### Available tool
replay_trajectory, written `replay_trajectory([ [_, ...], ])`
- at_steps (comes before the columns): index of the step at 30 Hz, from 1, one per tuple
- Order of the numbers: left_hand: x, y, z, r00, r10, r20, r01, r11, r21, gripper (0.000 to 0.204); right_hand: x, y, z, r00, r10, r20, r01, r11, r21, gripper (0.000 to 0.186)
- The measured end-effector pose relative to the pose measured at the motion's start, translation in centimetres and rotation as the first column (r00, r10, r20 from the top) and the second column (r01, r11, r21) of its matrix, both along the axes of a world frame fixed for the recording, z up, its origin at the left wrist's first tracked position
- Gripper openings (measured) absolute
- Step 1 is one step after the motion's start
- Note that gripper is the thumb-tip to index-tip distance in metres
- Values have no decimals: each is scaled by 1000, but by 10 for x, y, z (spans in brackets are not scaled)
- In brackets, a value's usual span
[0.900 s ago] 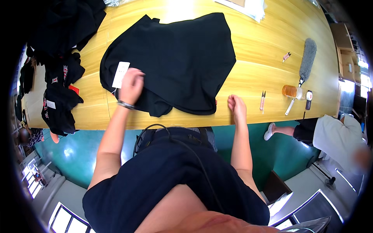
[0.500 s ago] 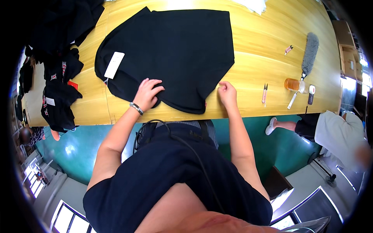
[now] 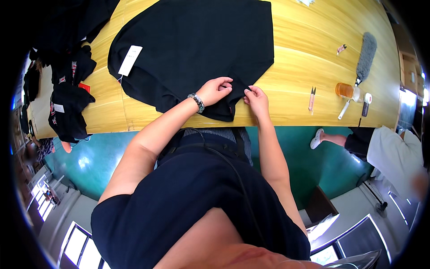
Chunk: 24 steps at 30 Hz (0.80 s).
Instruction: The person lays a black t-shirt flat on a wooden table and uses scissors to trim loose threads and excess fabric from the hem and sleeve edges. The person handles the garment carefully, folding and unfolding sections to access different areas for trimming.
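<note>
A black garment (image 3: pixel 192 49) lies folded and fairly flat on the table before me. Its white hang tag (image 3: pixel 130 60) rests on the left part of the cloth. My left hand (image 3: pixel 215 92), with a beaded bracelet at its wrist, is closed on the garment's near right part, fingertips and thumb drawn together on the fabric. Just right of it, my right hand (image 3: pixel 257 102) pinches the garment's right edge between thumb and fingers. Between the two hands the cloth is bunched into a small fold. The fingertips partly hide what they grip.
More black garments (image 3: pixel 69 107) are heaped at the left on the yellow wooden table (image 3: pixel 295 58). To the right lie thread snips (image 3: pixel 311 99), a second small pair of snips (image 3: pixel 341 49), a grey duster (image 3: pixel 366 56) and an amber tape roller (image 3: pixel 344 90). A person (image 3: pixel 389 150) is at the far right.
My left hand has slid right across the garment toward its near right corner. My right hand has come onto the right edge and pinches it. The cloth there is now gathered.
</note>
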<state>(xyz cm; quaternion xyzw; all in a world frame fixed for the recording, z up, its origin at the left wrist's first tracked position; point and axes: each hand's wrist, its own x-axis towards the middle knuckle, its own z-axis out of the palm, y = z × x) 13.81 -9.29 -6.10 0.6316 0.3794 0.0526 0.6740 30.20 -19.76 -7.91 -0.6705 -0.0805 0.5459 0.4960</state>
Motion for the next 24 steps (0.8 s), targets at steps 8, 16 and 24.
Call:
replay_trajectory([
  [8,19,0,23,984,-13,-180,-35,965,-261,32,-35,-43,48,926,215,312,-298,922,248,16],
  [16,37,-34,15,973,-228,44,232,958,-166,14,-26,-63,28,988,97,120,-103,994,39,25],
  [24,33,-35,19,956,-263,131,293,833,-468,14,-19,-45,-3,996,-24,86,19,998,62,25],
])
